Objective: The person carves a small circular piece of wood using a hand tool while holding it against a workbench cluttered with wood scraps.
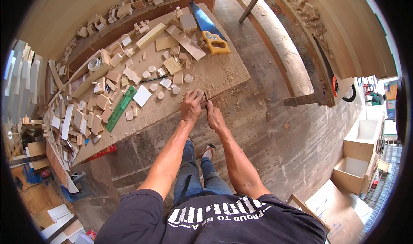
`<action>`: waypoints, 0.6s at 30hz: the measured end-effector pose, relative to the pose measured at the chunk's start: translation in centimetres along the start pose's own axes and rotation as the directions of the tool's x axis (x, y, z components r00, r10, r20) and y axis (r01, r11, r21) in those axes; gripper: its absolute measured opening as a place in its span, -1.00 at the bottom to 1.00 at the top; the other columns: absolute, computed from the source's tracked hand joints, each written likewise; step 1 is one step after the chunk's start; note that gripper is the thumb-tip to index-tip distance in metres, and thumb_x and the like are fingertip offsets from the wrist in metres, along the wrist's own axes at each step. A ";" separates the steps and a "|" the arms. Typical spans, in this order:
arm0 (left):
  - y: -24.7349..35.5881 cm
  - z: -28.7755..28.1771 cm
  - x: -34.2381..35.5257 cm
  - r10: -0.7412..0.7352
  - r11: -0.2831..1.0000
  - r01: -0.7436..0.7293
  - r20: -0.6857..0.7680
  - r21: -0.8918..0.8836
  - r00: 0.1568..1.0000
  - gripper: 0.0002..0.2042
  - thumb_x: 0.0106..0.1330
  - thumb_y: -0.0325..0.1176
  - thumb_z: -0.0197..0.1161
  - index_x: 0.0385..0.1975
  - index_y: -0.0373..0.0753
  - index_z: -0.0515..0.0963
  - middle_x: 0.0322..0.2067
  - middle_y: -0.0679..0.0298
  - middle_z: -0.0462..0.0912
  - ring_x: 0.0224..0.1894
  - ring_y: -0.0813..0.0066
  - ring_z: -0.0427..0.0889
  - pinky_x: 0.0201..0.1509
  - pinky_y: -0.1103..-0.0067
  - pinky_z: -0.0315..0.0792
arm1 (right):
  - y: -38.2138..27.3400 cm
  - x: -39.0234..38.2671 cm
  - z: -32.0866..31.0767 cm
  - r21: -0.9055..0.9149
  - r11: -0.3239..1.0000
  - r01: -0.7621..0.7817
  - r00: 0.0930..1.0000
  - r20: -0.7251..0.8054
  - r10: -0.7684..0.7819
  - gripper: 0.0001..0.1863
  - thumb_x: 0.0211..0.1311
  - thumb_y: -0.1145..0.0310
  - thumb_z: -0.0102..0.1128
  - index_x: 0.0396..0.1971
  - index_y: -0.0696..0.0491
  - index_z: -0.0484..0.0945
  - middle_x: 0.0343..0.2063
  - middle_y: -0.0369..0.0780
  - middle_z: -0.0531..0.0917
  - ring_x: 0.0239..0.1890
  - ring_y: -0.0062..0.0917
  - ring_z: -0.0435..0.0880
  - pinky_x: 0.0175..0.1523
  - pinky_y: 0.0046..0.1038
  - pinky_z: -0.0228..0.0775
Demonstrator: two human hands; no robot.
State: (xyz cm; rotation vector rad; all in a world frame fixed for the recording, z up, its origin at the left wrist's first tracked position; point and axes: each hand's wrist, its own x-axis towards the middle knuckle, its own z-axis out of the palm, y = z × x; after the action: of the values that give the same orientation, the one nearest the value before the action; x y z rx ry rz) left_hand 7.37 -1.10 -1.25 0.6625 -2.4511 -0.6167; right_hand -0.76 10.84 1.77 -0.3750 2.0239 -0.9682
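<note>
Both hands meet at the near edge of the plywood-topped workbench (pixel 142 119), close to its right end. My left hand (pixel 192 107) is closed, its fingers curled down at the edge around something small that they mostly hide. Right beside it, my right hand (pixel 214 116) grips a slim dark tool (pixel 205 97) pointing away from me; its exact kind is too small to tell. Pale wood shavings (pixel 226 81) lie scattered just beyond the hands. Small round wooden discs (pixel 161 95) sit to the left of my left hand.
A handsaw (pixel 211 31) with a yellow handle lies at the bench's far end. Wood offcuts (pixel 101 101) crowd its left side, with a green ruler-like strip (pixel 121 108) and a white square piece (pixel 141 96) among them. A wooden bench frame (pixel 297 72) stands to the right; open boxes (pixel 350 171) are beyond.
</note>
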 end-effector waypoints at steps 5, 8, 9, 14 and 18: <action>0.9 -0.4 0.0 -0.025 0.999 0.027 0.051 -0.046 0.998 -0.68 0.26 -0.53 0.17 -0.01 -0.26 0.69 0.11 0.14 0.68 0.08 0.02 0.57 0.18 0.33 0.54 | 2.0 1.7 -1.4 -0.130 0.984 0.122 0.993 0.021 -0.120 -0.18 0.59 -0.21 -0.38 -0.45 0.31 0.51 -0.57 0.05 0.55 -0.45 -0.15 0.53 -0.19 -0.09 0.38; 0.2 -0.2 0.4 -0.020 0.995 0.021 0.010 -0.101 1.000 -0.68 0.21 -0.55 0.22 -0.03 -0.28 0.70 0.07 0.10 0.70 0.08 -0.02 0.58 0.17 0.31 0.54 | 0.8 1.8 -0.5 -0.154 0.986 0.068 0.998 0.010 -0.067 -0.17 0.59 -0.17 -0.40 -0.33 0.33 0.63 -0.27 0.32 0.64 -0.04 0.28 0.62 0.08 0.05 0.39; 0.3 0.2 -0.2 -0.029 0.991 0.029 -0.001 -0.133 1.000 -0.68 0.19 -0.56 0.25 -0.04 -0.29 0.71 0.06 0.08 0.70 0.08 -0.03 0.58 0.16 0.29 0.53 | 0.6 1.4 -0.3 -0.159 0.984 0.080 0.996 -0.023 -0.084 -0.17 0.59 -0.17 -0.40 -0.31 0.33 0.64 -0.27 0.33 0.64 -0.04 0.28 0.62 0.09 0.05 0.39; 0.6 0.0 0.4 -0.065 0.991 0.059 -0.053 -0.117 0.996 -0.71 0.23 -0.52 0.28 -0.05 -0.28 0.71 0.04 0.12 0.72 0.06 0.00 0.59 0.15 0.29 0.54 | 1.3 0.0 2.0 -0.150 0.985 0.086 0.976 -0.186 -0.113 -0.18 0.58 -0.14 -0.38 -0.26 0.35 0.66 -0.22 0.35 0.63 0.01 0.29 0.59 0.14 0.08 0.39; 0.8 0.5 0.2 -0.166 0.978 0.160 -0.038 -0.131 0.985 -0.75 0.27 -0.48 0.30 -0.07 -0.28 0.72 0.02 0.14 0.73 0.05 0.03 0.60 0.16 0.29 0.53 | 1.7 -0.3 0.6 -0.138 0.990 0.017 0.992 -0.120 -0.034 -0.16 0.58 -0.19 -0.37 -0.35 0.34 0.61 -0.39 0.25 0.66 -0.19 0.16 0.66 -0.03 -0.02 0.44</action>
State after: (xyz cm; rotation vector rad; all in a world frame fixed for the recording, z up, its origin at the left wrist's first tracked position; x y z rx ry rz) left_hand 6.64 -0.42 -1.12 0.8223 -2.3056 -0.8041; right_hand 0.07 11.82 0.46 -0.4249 2.2090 -0.8888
